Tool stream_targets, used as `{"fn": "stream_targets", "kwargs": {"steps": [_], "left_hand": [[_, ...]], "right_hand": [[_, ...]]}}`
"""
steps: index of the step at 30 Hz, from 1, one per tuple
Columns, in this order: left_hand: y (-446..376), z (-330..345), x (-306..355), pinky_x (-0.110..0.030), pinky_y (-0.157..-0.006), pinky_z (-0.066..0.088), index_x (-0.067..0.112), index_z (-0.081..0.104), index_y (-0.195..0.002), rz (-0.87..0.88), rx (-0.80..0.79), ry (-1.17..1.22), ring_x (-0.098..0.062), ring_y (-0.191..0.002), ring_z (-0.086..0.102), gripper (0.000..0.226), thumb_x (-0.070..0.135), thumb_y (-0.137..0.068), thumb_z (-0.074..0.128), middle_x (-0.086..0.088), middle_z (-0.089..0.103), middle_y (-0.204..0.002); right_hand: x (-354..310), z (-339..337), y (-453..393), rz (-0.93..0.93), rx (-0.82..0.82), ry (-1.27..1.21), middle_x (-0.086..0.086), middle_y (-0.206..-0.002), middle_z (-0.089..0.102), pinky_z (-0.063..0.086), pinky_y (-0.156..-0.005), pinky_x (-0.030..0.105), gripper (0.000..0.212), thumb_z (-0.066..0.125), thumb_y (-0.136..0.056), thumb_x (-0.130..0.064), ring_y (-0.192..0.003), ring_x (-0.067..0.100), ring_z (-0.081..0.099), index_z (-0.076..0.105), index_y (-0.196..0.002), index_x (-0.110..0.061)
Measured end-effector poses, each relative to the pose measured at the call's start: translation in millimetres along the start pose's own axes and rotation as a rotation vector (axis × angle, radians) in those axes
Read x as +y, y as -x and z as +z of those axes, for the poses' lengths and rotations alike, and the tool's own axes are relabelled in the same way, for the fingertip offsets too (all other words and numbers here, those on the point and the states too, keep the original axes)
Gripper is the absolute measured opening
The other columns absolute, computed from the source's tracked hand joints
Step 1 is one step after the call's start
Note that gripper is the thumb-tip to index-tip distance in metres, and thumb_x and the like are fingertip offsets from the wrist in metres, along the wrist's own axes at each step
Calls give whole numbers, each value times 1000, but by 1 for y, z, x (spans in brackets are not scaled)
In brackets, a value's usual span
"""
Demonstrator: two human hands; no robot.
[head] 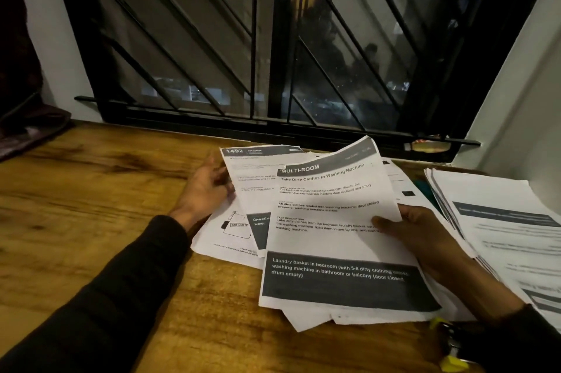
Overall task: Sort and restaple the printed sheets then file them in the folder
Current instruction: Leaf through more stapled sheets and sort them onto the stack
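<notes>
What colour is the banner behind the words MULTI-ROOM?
Dark grey with white lettering, on the sheet, seen in the head view.

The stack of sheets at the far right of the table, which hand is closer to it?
Right. The right hand pinches the MULTI-ROOM sheet just beside the stack; the left hand rests across the spread papers, farther away.
</notes>
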State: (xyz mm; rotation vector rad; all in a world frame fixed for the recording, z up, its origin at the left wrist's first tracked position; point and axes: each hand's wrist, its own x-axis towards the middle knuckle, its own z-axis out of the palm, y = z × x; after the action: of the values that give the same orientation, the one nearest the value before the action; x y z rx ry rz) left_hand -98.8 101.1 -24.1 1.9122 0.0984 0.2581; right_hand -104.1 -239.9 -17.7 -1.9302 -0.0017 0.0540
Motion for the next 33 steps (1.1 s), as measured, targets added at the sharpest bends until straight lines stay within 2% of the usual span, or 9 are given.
{"fn": "stream_targets", "kwargs": {"steps": [2, 5, 6, 8, 11, 15, 21, 26, 33], "left_hand": [[4, 7, 0, -10, -65, 52, 17, 51, -131, 40, 7, -208, -8, -96, 64, 50, -5, -88, 64, 9, 65, -115], [8, 17, 1, -54, -95, 50, 34, 55, -98, 41, -54, -471, -32, -98, 66, 24, 19, -87, 71, 1, 71, -105], [8, 20, 2, -57, -100, 46, 33, 56, -87, 50, -51, -531, -32, -100, 65, 18, 24, -87, 72, -2, 71, -103], [8, 25, 4, -45, -99, 48, 26, 62, -86, 46, -18, -496, -20, -94, 67, 11, 21, -88, 72, -5, 72, -105], [11, 24, 10, -29, -65, 57, 6, 64, -88, 32, 37, -326, -8, -58, 66, 4, 7, -90, 67, -10, 74, -87], [12, 19, 14, -41, -67, 60, 21, 59, -88, -51, 135, 32, -26, -80, 71, 26, -5, -89, 63, -8, 74, -92], [12, 23, 24, -30, -66, 62, 3, 62, -106, -223, 96, 619, -21, -83, 74, 20, -10, -94, 51, -14, 75, -102], [6, 15, 17, -37, -90, 57, -4, 48, -133, -294, -25, 624, -28, -103, 71, 42, -5, -92, 54, -12, 74, -110], [8, 26, 13, -34, -72, 59, 9, 51, -121, -280, 95, 575, -24, -86, 73, 33, -5, -91, 56, -11, 75, -107]], "right_hand": [[0, 0, 0, -2, -7, 1, 3, -96, 73, 55, -71, 36, 14, 66, -88, -16, -84, 26, 69, 70, -102, -18], [0, 1, -1, 5, -6, -3, 1, -95, 71, 54, -68, 32, 14, 66, -88, -16, -85, 24, 68, 69, -102, -20], [1, 1, -2, 3, -3, -4, 1, -97, 71, 54, -70, 33, 16, 66, -88, -16, -86, 24, 68, 69, -103, -20], [2, 1, -2, -6, -4, 2, 2, -99, 72, 55, -73, 35, 17, 66, -88, -16, -87, 25, 68, 69, -103, -20], [3, 0, -3, -13, -5, 19, 1, -100, 71, 55, -74, 36, 15, 66, -88, -18, -87, 24, 68, 68, -102, -23], [3, 1, -3, -8, 1, 25, 2, -103, 71, 55, -76, 37, 18, 66, -88, -18, -88, 25, 68, 68, -106, -22], [1, 0, -2, 15, -7, 51, 4, -100, 72, 55, -85, 47, 17, 66, -88, -20, -88, 28, 68, 68, -105, -19], [-1, 1, -1, 17, -8, 57, 3, -99, 72, 56, -79, 42, 17, 66, -88, -20, -85, 26, 69, 67, -105, -19], [0, 2, -1, 19, 13, 55, 1, -100, 71, 56, -78, 40, 18, 66, -88, -19, -86, 25, 68, 68, -106, -19]]}}
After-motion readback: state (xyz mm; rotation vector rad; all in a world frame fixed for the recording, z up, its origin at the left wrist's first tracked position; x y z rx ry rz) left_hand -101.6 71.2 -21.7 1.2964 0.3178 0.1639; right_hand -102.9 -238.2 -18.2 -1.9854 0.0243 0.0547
